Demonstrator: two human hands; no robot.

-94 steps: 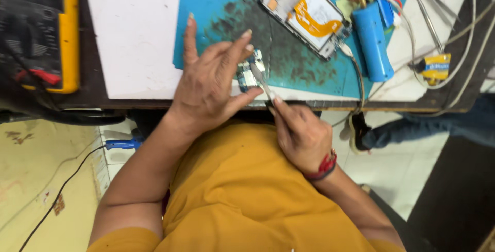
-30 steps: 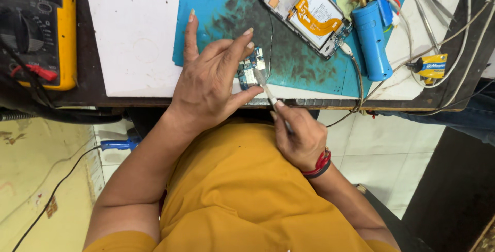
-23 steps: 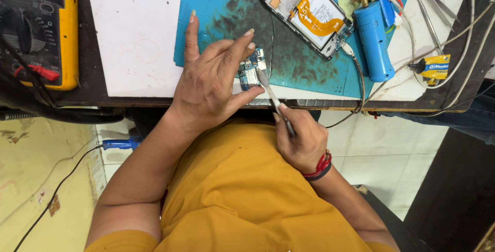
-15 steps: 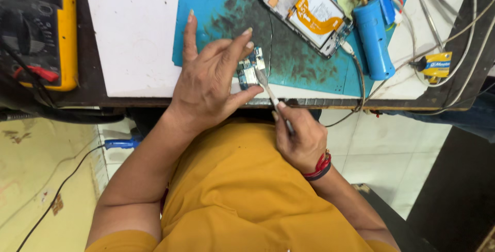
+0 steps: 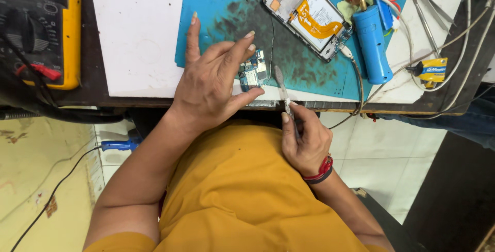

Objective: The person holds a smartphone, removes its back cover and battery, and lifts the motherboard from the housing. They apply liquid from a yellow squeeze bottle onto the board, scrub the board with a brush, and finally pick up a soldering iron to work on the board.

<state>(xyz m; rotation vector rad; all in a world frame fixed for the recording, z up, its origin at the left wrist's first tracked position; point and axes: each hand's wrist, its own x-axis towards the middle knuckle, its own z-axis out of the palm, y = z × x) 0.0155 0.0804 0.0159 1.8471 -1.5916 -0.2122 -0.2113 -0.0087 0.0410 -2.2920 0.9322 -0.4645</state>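
My left hand (image 5: 214, 84) rests on the near edge of the blue work mat (image 5: 227, 10), its fingers pinning a small circuit board (image 5: 252, 71) in place. My right hand (image 5: 304, 138) is below the table edge and grips a thin metal tool (image 5: 282, 89). The tool's tip points up beside the circuit board's right edge. An opened phone (image 5: 309, 15) with an orange flex cable lies on the mat, further back to the right.
A yellow multimeter (image 5: 41, 25) with red and black leads sits at the left. A blue cylindrical tool (image 5: 372, 43), tweezers (image 5: 428, 17), white cables and a small yellow gadget (image 5: 432, 70) crowd the right side. A white sheet (image 5: 134, 30) lies left of the mat.
Almost nothing has moved. My right hand shifted the tool slightly while the tip stayed next to the circuit board; my left hand kept its hold.
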